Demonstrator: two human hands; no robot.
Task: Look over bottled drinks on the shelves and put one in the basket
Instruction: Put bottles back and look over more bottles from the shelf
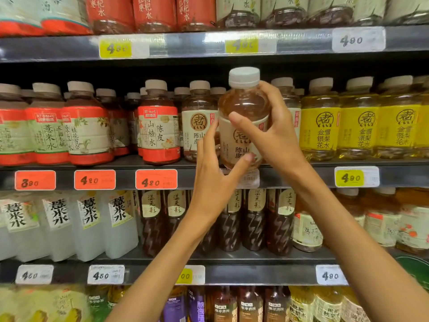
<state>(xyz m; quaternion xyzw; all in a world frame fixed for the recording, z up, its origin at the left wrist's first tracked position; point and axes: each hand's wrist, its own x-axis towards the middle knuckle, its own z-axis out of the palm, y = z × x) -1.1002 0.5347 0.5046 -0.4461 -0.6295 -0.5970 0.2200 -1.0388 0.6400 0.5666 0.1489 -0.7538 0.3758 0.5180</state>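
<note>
A bottle of amber drink (243, 105) with a white cap and a cream label is held up in front of the middle shelf. My right hand (276, 133) grips it from the right, thumb across the front and fingers behind. My left hand (213, 168) holds its lower part from the left, thumb under the base and fingers along the label. More bottles of the same drink (199, 117) stand on the shelf right behind it. No basket shows in the head view.
Rows of bottled drinks fill several shelves: red-labelled ones (159, 133) at left, yellow ones (320, 131) at right, white bottles (88, 224) and dark ones (253, 219) below. Price tags (156, 179) line the shelf edges. A green object (415, 268) peeks in at lower right.
</note>
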